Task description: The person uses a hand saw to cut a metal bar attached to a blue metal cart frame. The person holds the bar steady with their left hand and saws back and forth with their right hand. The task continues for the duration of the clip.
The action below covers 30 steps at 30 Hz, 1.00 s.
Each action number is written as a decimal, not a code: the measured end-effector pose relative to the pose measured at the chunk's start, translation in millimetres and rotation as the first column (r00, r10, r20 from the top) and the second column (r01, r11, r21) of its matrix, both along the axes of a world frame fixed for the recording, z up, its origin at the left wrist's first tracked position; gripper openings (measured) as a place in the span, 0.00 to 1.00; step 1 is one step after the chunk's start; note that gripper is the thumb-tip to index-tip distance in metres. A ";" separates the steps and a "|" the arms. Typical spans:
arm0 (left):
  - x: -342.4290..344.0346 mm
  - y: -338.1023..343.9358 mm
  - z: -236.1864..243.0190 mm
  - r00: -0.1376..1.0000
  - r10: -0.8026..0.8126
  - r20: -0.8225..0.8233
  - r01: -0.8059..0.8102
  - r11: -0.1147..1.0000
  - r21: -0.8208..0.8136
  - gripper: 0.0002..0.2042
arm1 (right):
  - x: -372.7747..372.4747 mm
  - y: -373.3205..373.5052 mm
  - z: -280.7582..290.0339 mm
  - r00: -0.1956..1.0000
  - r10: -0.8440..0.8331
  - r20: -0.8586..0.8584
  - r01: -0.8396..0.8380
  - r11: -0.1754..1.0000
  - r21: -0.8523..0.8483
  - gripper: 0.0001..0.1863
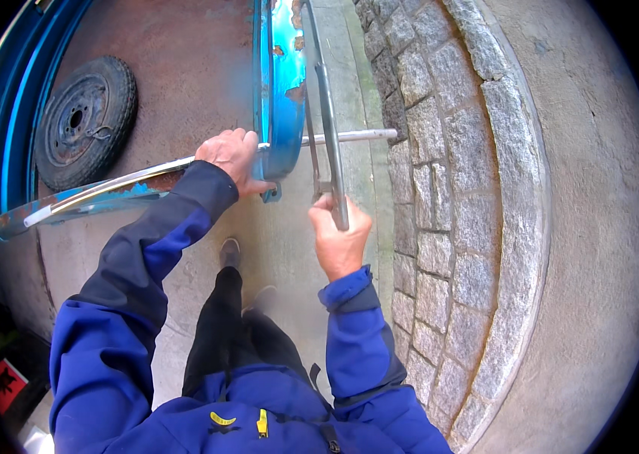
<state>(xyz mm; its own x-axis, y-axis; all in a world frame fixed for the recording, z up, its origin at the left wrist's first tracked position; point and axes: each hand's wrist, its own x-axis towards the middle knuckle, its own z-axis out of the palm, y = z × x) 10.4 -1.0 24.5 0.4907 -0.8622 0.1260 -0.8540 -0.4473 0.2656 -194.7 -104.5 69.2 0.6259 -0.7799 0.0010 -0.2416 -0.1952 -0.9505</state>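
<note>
Broadly, ground: a worn concrete surface (206,68) was spread across the middle of the view; it was bordered on the right by a curved band of grey stone blocks (440,189), beyond which a smoother paved strip (592,227) was seen.
Blue frame: a long curved blue metal frame (9,113) was seen arching along the left edge and bending across toward the centre; its paint was chipped and rust was shown in patches; a pale trim strip (108,185) was carried along its lower run.
Blue panel: an upright blue panel edge (283,83), rusted in spots, was stood at top centre, just beside the stone blocks.
Wheel: a black tyre on a dark steel rim (83,121) was laid flat on the concrete, inside the curve of the frame, well apart from both hands.
Clothing: blue and black jacket sleeves were seen entering from the lower edge; dark trousers and a shoe (230,252) were seen below, on the concrete.
Metal bar: a flat grey metal bar (328,113) was held upright beside the blue panel; a thin pale rod (350,136) was seen crossing it toward the stones.
Left hand: the left hand (232,157) was clenched over the trim strip where the frame met the panel.
Right hand: the right hand (338,234) was wrapped tight around the lower end of the metal bar.
</note>
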 end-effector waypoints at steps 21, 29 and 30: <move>2.4 -1.6 16.8 0.990 0.063 -0.123 -0.034 0.975 0.220 0.32 | -29.8 19.2 -11.6 0.999 -0.041 -0.003 0.041 0.992 0.123 0.02; 1.6 4.2 3.7 0.998 0.027 -0.051 -0.024 0.998 0.058 0.33 | -74.0 34.0 8.9 0.995 0.002 -0.100 -0.010 0.997 -0.081 0.03; 2.6 3.7 3.1 0.998 0.028 -0.049 -0.026 0.999 0.047 0.33 | -62.1 22.8 6.5 0.996 0.018 -0.086 -0.028 0.994 -0.105 0.03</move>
<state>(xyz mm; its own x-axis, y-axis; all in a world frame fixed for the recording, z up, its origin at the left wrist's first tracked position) 13.1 2.7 27.6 0.5183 -0.8530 0.0610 -0.8280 -0.4826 0.2855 -256.8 -81.7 75.6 0.6451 -0.7636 0.0291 -0.3150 -0.3005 -0.9003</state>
